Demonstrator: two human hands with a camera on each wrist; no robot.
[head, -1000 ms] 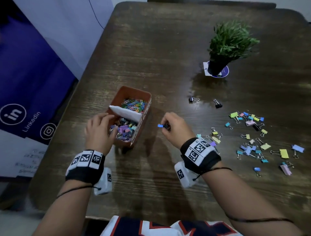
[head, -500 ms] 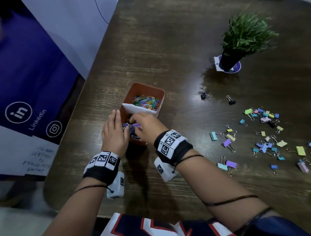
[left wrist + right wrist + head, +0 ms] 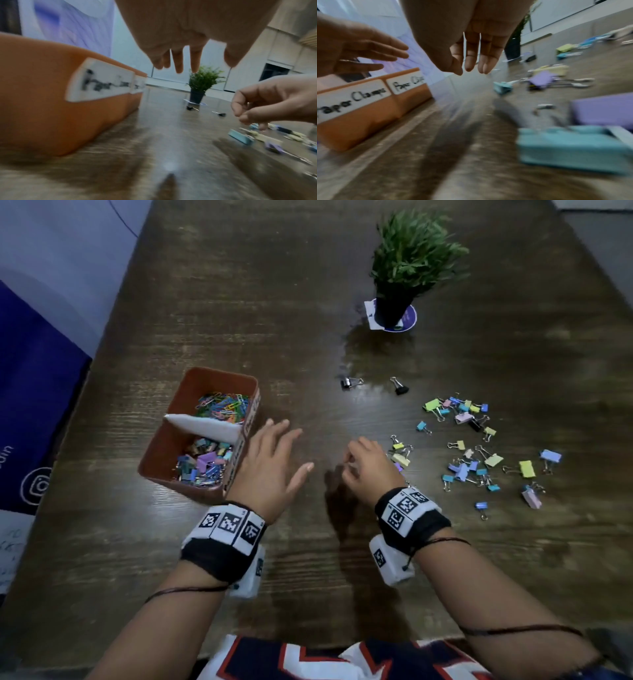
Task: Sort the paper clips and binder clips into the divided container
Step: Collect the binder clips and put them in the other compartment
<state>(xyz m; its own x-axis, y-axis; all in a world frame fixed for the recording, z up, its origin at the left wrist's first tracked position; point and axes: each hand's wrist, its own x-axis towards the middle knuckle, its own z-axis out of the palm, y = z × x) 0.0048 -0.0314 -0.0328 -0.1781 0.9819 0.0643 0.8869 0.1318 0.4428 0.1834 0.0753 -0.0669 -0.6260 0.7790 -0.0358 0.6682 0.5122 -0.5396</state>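
- Both hands have left the box [image 3: 178, 440] since half a second ago: then the right hand [image 3: 364, 469] was over the near compartment and the left hand [image 3: 270, 463] lay against the near wall.
- Now the left hand hovers just right of the box, fingers straight and spread, its grip wide and holding nothing.
- Right hand sits above the surface [image 3: 308, 559] between the box and the loose binder clips [image 3: 479, 453], fingers curled loosely downward; the right wrist view shows nothing between them, though blur makes this uncertain.
- Box stands at the left of the surface, split by a white divider [image 3: 205, 426].
- Far compartment holds coloured paper clips [image 3: 222, 405]; near compartment holds binder clips [image 3: 202, 463].
- Two white labels [image 3: 368, 93] sit on the box's right wall; the nearer one reads roughly "Paper Clamps".
- Loose binder clips lie scattered on the right side of the surface, in green, blue, purple, pink and yellow.
- Two black clips [image 3: 399, 386] lie apart from that scatter, nearer the plant [image 3: 411, 261].
- Plant stands in a dark pot at the far side, on a round coaster [image 3: 409, 321].
- Each wrist wears a black band [image 3: 226, 542] with square printed markers.
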